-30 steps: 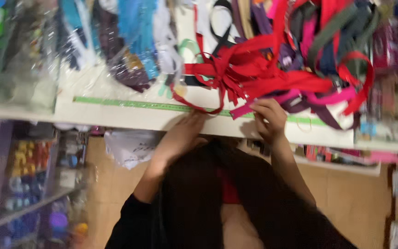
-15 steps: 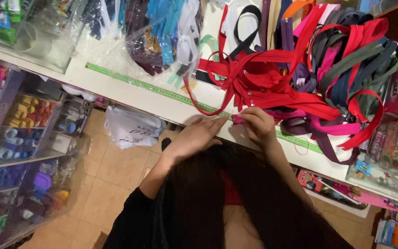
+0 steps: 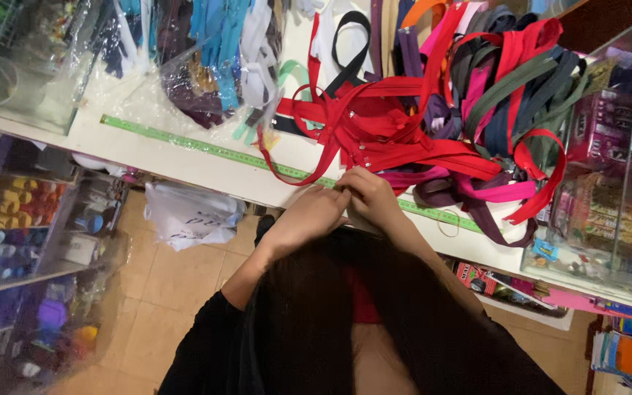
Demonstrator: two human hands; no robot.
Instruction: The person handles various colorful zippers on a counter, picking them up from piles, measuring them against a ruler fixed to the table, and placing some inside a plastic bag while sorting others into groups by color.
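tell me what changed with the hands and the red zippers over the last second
Both hands drew together at the counter edge: the left hand closed in beside the right hand, fingertips now meeting where a red zipper strand comes off the pile. What they pinch is hidden. The camera view swung, so the counter now runs slantwise. The zipper pile, the green tape measure and the plastic bags stayed put.

Black long sleeves, pushed up the forearms, over a red top.
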